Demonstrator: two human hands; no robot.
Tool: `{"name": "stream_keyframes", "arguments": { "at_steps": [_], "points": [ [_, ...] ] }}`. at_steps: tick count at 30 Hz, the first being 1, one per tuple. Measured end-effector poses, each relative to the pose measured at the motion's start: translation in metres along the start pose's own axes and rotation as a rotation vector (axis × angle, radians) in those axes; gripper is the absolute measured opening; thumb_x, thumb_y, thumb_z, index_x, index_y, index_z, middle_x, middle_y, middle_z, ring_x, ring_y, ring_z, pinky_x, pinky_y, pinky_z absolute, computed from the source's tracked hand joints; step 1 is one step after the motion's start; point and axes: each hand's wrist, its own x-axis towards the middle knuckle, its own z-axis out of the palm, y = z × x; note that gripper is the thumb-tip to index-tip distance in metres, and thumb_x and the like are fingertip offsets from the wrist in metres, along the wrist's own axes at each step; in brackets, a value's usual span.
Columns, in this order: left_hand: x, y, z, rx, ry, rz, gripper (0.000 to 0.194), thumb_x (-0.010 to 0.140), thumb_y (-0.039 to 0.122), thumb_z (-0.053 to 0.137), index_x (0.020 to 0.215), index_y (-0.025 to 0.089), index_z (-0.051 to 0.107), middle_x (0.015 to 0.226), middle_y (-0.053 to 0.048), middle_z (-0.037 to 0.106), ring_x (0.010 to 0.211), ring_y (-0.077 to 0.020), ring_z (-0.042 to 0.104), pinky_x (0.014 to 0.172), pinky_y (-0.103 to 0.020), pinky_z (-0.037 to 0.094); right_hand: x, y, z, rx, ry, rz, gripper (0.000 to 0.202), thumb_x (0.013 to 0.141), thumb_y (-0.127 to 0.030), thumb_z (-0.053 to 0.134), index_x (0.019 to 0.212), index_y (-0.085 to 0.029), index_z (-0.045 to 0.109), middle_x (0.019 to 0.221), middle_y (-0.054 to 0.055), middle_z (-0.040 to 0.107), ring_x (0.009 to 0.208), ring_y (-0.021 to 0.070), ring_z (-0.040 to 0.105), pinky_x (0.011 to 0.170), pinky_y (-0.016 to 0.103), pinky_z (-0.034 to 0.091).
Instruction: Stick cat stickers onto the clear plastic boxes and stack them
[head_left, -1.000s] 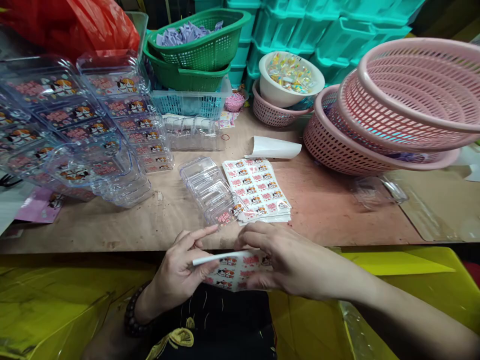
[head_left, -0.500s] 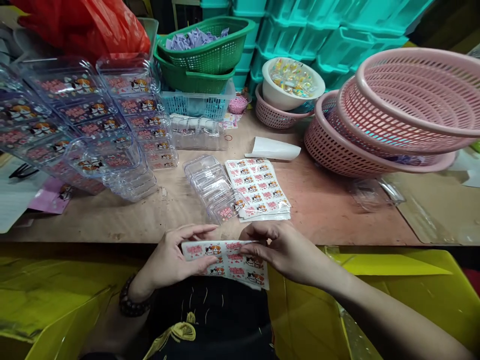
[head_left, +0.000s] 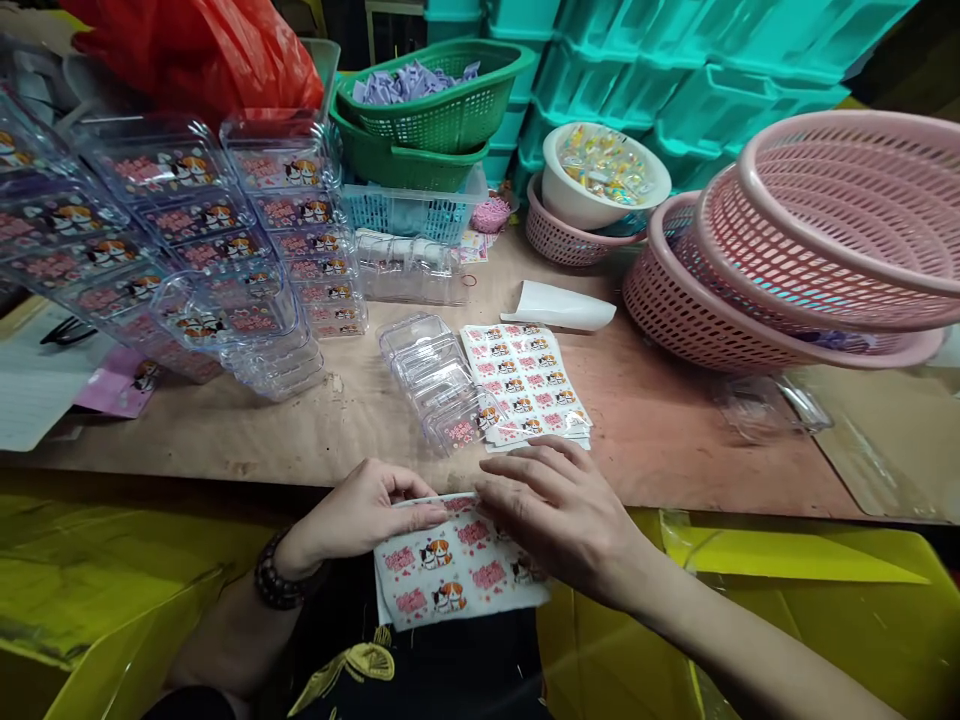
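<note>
My left hand (head_left: 375,515) pinches the upper left edge of a white sticker sheet (head_left: 442,575) printed with cartoon pets and pink lettering. The sheet hangs over my lap, just in front of the table edge. Over its upper right part lies my right hand (head_left: 559,510), fingers stretched out; its thumb is hidden. Beyond my hands, a stack of similar sticker sheets (head_left: 529,380) rests on the table. Clear plastic boxes (head_left: 427,370) lean beside that stack, the nearest one bearing a sticker.
Stickered clear boxes (head_left: 180,215) are piled high at the left. Green baskets (head_left: 427,120) and a white bowl (head_left: 600,185) of small packets stand at the back. Pink baskets (head_left: 825,230) are stacked at the right. A curled white paper (head_left: 562,305) lies mid-table.
The sheet has come lower and its face shows more fully. My right hand has gone from pinching its top edge to lying over it with fingers extended. The view has shifted slightly.
</note>
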Motion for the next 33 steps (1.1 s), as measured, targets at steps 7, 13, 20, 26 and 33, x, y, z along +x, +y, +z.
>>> {"name": "stream_keyframes", "arguments": {
  "at_steps": [7,13,20,26,33],
  "points": [
    [0.007,-0.006,-0.017,-0.233,-0.284,-0.122,0.035,0.071,0.043,0.082,0.091,0.015,0.077,0.075,-0.004,0.074,0.06,-0.0114,0.061,0.057,-0.021,0.047,-0.022,-0.023,0.003,-0.026,0.126,-0.014,0.033,0.09,-0.014,0.066,0.112,-0.038,0.072,0.098,0.0,0.079,0.09,0.0207,0.072,0.092,0.043,0.056],
    [-0.002,-0.011,-0.028,0.164,-0.028,0.256,0.015,0.078,0.017,0.061,0.086,0.015,0.074,0.075,-0.004,0.072,0.061,-0.0113,0.061,0.055,-0.019,0.045,0.04,0.017,-0.032,0.668,0.237,0.561,0.021,0.088,-0.04,0.07,0.079,-0.022,0.072,0.077,0.004,0.07,0.072,0.016,0.065,0.065,0.03,0.053],
    [0.003,-0.004,-0.041,0.503,0.409,0.626,0.026,0.084,0.018,0.045,0.073,0.017,0.069,0.056,0.001,0.061,0.049,-0.0099,0.052,0.052,-0.022,0.041,0.12,0.077,0.0,0.811,-0.115,0.793,0.053,0.054,-0.062,0.085,0.069,-0.015,0.064,0.06,-0.003,0.056,0.054,0.0085,0.041,0.051,0.026,0.029],
    [0.015,0.004,-0.048,0.678,0.574,0.606,0.028,0.093,0.022,0.05,0.108,0.017,0.073,0.05,0.007,0.057,0.038,-0.0053,0.045,0.044,-0.017,0.036,0.139,0.085,0.01,0.827,-0.256,0.814,0.05,0.055,-0.06,0.085,0.071,-0.016,0.065,0.059,-0.004,0.053,0.055,0.0095,0.041,0.053,0.027,0.029],
    [0.029,0.003,-0.049,0.782,0.635,0.694,0.028,0.091,0.017,0.052,0.11,0.016,0.072,0.057,0.006,0.065,0.039,-0.0047,0.05,0.049,-0.017,0.042,0.14,0.086,0.011,0.841,-0.237,0.848,0.049,0.052,-0.057,0.087,0.068,-0.016,0.065,0.058,-0.005,0.053,0.055,0.0089,0.04,0.053,0.027,0.028]
  ]
}}
